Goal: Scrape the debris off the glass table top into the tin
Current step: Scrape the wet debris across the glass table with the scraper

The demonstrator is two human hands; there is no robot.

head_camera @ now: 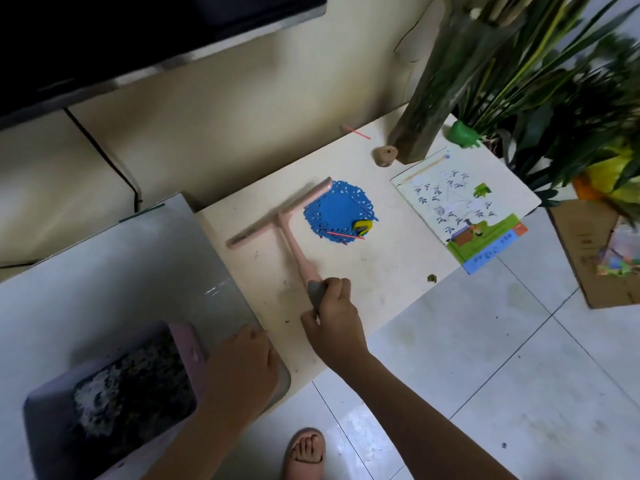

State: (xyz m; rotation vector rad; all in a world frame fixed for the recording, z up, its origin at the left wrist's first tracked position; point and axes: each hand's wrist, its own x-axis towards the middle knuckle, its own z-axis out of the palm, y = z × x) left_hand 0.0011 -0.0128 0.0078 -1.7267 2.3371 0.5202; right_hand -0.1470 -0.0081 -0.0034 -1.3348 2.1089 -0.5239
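Observation:
A pink T-shaped scraper (277, 216) lies on the cream table top (374, 271). My right hand (332, 320) grips the grey end of its handle, near the table's front edge. The scraper's blade touches the left rim of a blue lacy mat (337, 211), which carries a yellow scrap (363, 226) and a thin pink stick (344, 234). My left hand (242, 358) holds the right rim of a purple tin (194, 344) at the lower left. The tin holds dark and whitish debris (131, 382). It sits over a grey glass top (121, 271).
A picture book (464, 206) lies at the table's right end. Behind it are a small wooden spool (385, 156), a pink straw (356, 132), a green frog figure (462, 133) and leafy plants (540, 81). A cardboard box (588, 251) sits on the tiled floor. My foot (306, 452) is below.

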